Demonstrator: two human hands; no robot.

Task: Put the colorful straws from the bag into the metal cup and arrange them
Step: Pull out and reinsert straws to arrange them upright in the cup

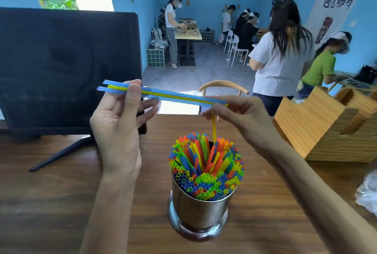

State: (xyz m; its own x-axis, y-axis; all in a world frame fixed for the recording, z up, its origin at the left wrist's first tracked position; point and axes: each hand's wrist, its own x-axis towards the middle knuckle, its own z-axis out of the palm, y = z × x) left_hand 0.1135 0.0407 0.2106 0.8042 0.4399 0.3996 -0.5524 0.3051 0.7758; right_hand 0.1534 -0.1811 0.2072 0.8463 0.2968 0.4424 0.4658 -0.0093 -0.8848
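Steel cup: the shiny round metal cup (199,211) with a flared foot stands on the brown wood-grain table (61,202); it is the landmark for what follows.
Straws in cup: thin plastic tubes in red, orange, yellow, green and blue (206,169) pack the cup and fan outward above its rim, open ends up, so most of the job looks done.
Held bundle: a few blue and yellow straws (165,95) lie level, above and behind the cup, probably kept flat so they can be sorted one by one.
Left hand: the left hand (120,119), up and left of the cup, pinches the bundle's left end between thumb and curled fingers.
Right hand: the right hand (242,117), up and right of the cup, pinches a single yellow straw (213,129) hanging upright, its lower tip among the packed straws, apparently being fed in.
Bag: crinkled clear plastic (367,194) lies far right of the cup.
Wooden box: a pale slatted holder (326,123) sits right of and behind the cup.
Monitor: a matte black screen (67,66) stands left of and behind it.
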